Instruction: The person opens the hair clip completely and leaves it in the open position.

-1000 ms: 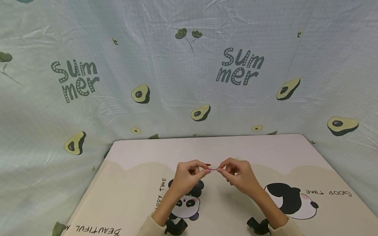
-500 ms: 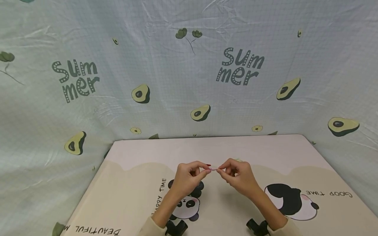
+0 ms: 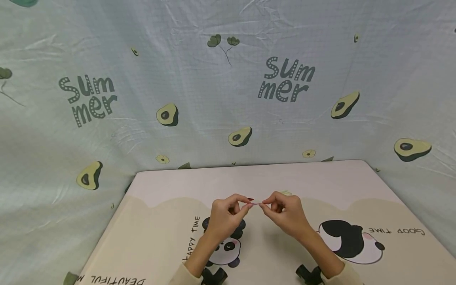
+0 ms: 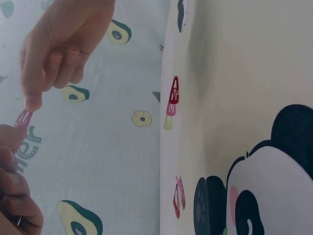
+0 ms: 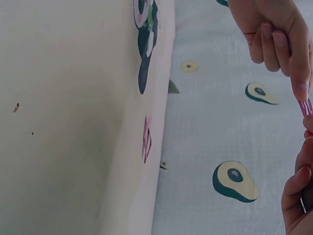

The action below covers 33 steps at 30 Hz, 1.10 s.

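Observation:
Above the middle of the table, a small pink hair clip (image 3: 256, 204) stretches between both hands. My left hand (image 3: 228, 213) pinches one end between thumb and forefinger. At the other end, my right hand (image 3: 289, 213) pinches it the same way. Slots show in the pink clip (image 4: 23, 117) in the left wrist view, though fingertips cover both its ends. On the table beyond the hands lie a red hair clip (image 4: 174, 88), a pink one (image 4: 171, 109) and a yellow-green one (image 4: 168, 122) in a line. Apart from them lies a red-and-pink pair of clips (image 4: 179, 196).
The table (image 3: 160, 233) has a pale cover printed with a panda (image 3: 228, 251) and a dog (image 3: 350, 241). A hanging sheet (image 3: 199, 79) with avocado prints stands behind its far edge. Black wrist mounts (image 3: 215, 276) show below the forearms.
The head view has tilted slightly. Both hands keep their pinch on the pink hair clip and stay in nearly the same place.

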Each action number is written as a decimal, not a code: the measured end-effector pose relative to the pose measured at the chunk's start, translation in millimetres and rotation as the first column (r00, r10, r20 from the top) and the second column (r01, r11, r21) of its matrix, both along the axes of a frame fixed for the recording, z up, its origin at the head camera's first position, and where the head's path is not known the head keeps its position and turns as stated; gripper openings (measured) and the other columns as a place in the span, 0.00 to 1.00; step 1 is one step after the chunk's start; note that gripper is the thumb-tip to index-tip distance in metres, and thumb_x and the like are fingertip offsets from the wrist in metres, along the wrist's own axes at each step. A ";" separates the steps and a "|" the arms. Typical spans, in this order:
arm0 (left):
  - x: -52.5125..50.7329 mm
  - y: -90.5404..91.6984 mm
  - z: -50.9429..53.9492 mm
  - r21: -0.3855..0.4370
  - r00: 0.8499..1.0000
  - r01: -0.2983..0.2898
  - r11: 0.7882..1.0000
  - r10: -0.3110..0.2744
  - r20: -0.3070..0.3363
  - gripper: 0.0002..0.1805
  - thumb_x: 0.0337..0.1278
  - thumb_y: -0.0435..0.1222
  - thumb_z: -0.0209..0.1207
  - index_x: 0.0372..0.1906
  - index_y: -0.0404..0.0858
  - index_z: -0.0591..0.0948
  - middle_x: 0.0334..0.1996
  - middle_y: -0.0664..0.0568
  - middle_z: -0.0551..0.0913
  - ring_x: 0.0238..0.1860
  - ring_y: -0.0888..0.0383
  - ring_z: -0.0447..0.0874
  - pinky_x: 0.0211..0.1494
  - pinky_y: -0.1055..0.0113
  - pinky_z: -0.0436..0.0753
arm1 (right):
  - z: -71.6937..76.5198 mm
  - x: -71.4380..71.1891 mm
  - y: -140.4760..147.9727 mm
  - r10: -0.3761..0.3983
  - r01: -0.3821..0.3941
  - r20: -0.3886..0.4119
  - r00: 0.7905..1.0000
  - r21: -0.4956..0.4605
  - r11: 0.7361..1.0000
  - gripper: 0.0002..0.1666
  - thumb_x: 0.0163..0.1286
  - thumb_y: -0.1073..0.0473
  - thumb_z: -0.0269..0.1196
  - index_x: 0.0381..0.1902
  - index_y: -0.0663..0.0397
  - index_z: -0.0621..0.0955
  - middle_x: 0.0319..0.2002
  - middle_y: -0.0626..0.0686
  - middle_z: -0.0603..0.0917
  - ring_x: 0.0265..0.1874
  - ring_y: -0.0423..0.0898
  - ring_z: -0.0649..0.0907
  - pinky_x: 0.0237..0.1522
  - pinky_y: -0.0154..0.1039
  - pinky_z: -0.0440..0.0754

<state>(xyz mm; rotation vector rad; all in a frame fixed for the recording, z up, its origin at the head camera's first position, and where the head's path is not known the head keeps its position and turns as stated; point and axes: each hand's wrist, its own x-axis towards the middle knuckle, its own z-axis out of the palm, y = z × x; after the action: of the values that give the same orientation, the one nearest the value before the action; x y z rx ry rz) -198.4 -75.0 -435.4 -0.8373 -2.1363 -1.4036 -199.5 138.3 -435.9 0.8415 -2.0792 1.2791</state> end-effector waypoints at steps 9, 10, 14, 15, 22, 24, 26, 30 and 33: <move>-4.3 -0.7 -3.8 -0.066 0.989 -0.053 0.996 0.044 -0.138 0.04 0.57 0.32 0.72 0.38 0.40 0.89 0.09 0.58 0.68 0.15 0.77 0.56 0.19 0.84 0.55 | 1.2 2.1 -0.6 -0.040 0.040 -0.001 0.999 0.025 0.999 0.13 0.53 0.74 0.76 0.29 0.52 0.86 0.13 0.41 0.76 0.16 0.27 0.67 0.17 0.21 0.64; -4.8 -0.9 -4.7 -0.073 0.987 -0.062 0.995 0.050 -0.156 0.05 0.56 0.31 0.72 0.37 0.41 0.89 0.09 0.59 0.68 0.15 0.77 0.56 0.19 0.84 0.55 | 1.6 2.5 -0.6 -0.043 0.043 0.001 0.999 0.028 0.999 0.13 0.53 0.74 0.76 0.29 0.52 0.86 0.13 0.41 0.76 0.16 0.27 0.66 0.17 0.21 0.64; -5.7 -0.8 -6.5 -0.089 0.976 -0.088 0.992 0.069 -0.205 0.07 0.53 0.30 0.74 0.36 0.42 0.88 0.09 0.59 0.68 0.15 0.78 0.56 0.20 0.84 0.55 | 1.6 2.3 -0.6 -0.048 0.048 -0.003 0.999 0.038 0.998 0.13 0.52 0.74 0.76 0.29 0.52 0.86 0.14 0.41 0.76 0.16 0.27 0.66 0.17 0.21 0.63; -5.6 -0.7 -6.2 -0.091 0.974 -0.094 0.991 0.073 -0.213 0.07 0.52 0.30 0.74 0.35 0.42 0.88 0.09 0.59 0.68 0.15 0.78 0.55 0.20 0.84 0.55 | 1.9 2.2 -0.6 -0.048 0.048 -0.007 0.999 0.039 0.998 0.14 0.52 0.74 0.76 0.29 0.52 0.86 0.14 0.41 0.76 0.16 0.27 0.66 0.17 0.21 0.63; -4.6 0.4 -3.5 -0.083 0.971 -0.108 0.991 0.087 -0.222 0.07 0.50 0.30 0.75 0.33 0.41 0.88 0.08 0.58 0.69 0.15 0.77 0.55 0.20 0.84 0.54 | 3.6 1.6 -0.7 -0.047 0.048 -0.030 0.998 0.039 0.998 0.14 0.52 0.74 0.76 0.29 0.52 0.86 0.13 0.41 0.76 0.16 0.27 0.66 0.18 0.20 0.63; -4.6 0.7 -4.0 -0.079 0.971 -0.110 0.991 0.090 -0.221 0.07 0.50 0.30 0.75 0.33 0.41 0.88 0.08 0.58 0.69 0.15 0.77 0.56 0.20 0.84 0.55 | 3.7 1.9 -0.8 -0.049 0.051 -0.028 0.998 0.039 0.998 0.14 0.52 0.74 0.76 0.29 0.52 0.85 0.13 0.41 0.76 0.16 0.27 0.66 0.18 0.20 0.63; -4.0 0.8 -4.4 -0.069 0.973 -0.106 0.992 0.090 -0.213 0.07 0.50 0.30 0.75 0.32 0.41 0.88 0.08 0.58 0.69 0.15 0.78 0.56 0.20 0.84 0.55 | 3.7 2.2 -1.1 -0.051 0.052 -0.025 0.998 0.040 0.998 0.14 0.52 0.74 0.76 0.29 0.52 0.85 0.13 0.41 0.76 0.16 0.27 0.66 0.17 0.20 0.63; -3.7 0.9 -4.9 -0.049 0.976 -0.097 0.994 0.085 -0.200 0.07 0.51 0.29 0.74 0.31 0.41 0.87 0.09 0.58 0.68 0.15 0.78 0.56 0.20 0.84 0.56 | 3.6 2.1 -1.6 -0.053 0.054 -0.025 0.998 0.036 0.998 0.14 0.51 0.75 0.76 0.29 0.52 0.86 0.13 0.41 0.75 0.16 0.26 0.65 0.17 0.20 0.63; -3.1 1.3 -6.4 -0.040 0.977 -0.095 0.995 0.085 -0.198 0.07 0.51 0.29 0.74 0.31 0.42 0.87 0.08 0.58 0.68 0.15 0.77 0.57 0.20 0.84 0.56 | 1.3 2.1 -1.8 -0.048 0.049 -0.037 0.998 0.029 0.998 0.14 0.51 0.75 0.76 0.29 0.53 0.86 0.13 0.41 0.75 0.16 0.27 0.65 0.17 0.20 0.62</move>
<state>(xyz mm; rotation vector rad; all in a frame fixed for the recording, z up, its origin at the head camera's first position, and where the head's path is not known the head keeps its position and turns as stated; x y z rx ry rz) -201.4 -73.7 -441.8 -0.8486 -2.0381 -1.1769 -197.4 136.5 -434.7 0.8166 -2.0828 1.2013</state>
